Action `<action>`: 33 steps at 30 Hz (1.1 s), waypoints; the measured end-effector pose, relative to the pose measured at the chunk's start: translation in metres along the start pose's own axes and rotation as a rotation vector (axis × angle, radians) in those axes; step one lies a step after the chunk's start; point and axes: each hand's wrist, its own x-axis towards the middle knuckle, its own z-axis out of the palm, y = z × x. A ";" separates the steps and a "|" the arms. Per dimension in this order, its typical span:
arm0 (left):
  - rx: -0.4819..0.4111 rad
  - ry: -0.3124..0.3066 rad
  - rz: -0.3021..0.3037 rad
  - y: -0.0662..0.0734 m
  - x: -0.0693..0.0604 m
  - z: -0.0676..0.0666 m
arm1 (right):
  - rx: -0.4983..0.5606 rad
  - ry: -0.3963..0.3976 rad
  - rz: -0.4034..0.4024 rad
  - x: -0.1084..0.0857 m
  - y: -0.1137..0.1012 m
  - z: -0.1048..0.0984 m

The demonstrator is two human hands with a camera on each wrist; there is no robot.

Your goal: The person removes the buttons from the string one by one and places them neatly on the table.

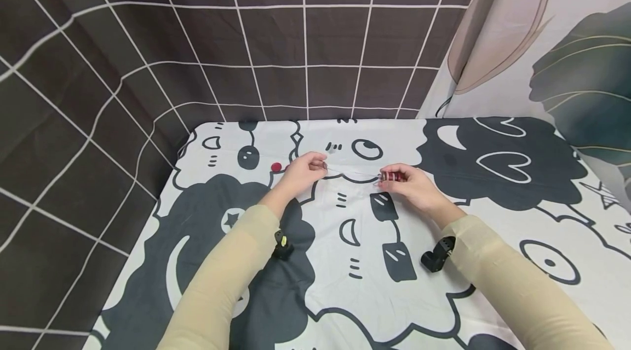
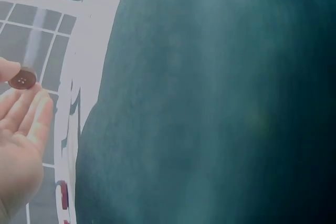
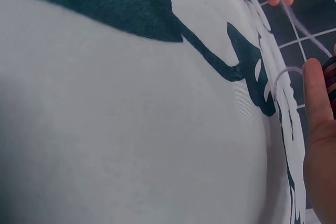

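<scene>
Pinching a round, flat brown button [image 2: 22, 78] with small holes, the left hand [image 1: 302, 170] is above the smooth printed cloth [image 1: 325, 268]. From this button one thin pale string [image 3: 303, 29] runs to the right hand [image 1: 410, 185], which grips a short banded dark-red stack [image 1: 391, 176]. One round red disc [image 1: 276, 166] lies near the left hand.
</scene>
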 end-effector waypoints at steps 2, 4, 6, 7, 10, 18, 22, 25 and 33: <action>0.017 -0.005 -0.002 -0.002 0.000 -0.002 | 0.009 -0.006 -0.007 0.001 0.000 0.001; 0.032 -0.012 -0.001 -0.003 0.000 -0.004 | 0.025 -0.014 -0.012 0.002 0.001 0.001; 0.038 -0.014 0.002 -0.002 -0.001 -0.006 | 0.027 -0.012 -0.021 0.004 0.007 0.000; 0.046 -0.012 0.001 -0.003 -0.001 -0.007 | 0.029 -0.014 -0.023 0.004 0.007 0.000; 0.070 0.006 0.000 -0.003 -0.001 -0.011 | 0.030 -0.010 -0.028 0.004 0.008 0.000; 0.101 0.043 -0.021 -0.008 0.000 -0.018 | 0.028 -0.009 0.010 0.003 0.005 0.000; 0.111 0.046 -0.036 -0.009 -0.001 -0.022 | 0.022 -0.009 0.020 -0.003 -0.007 0.002; 0.117 0.043 -0.046 -0.010 -0.001 -0.023 | 0.017 -0.011 0.019 -0.006 -0.014 0.002; 0.165 0.071 -0.038 -0.018 0.001 -0.028 | -0.003 -0.002 0.041 -0.001 -0.003 -0.001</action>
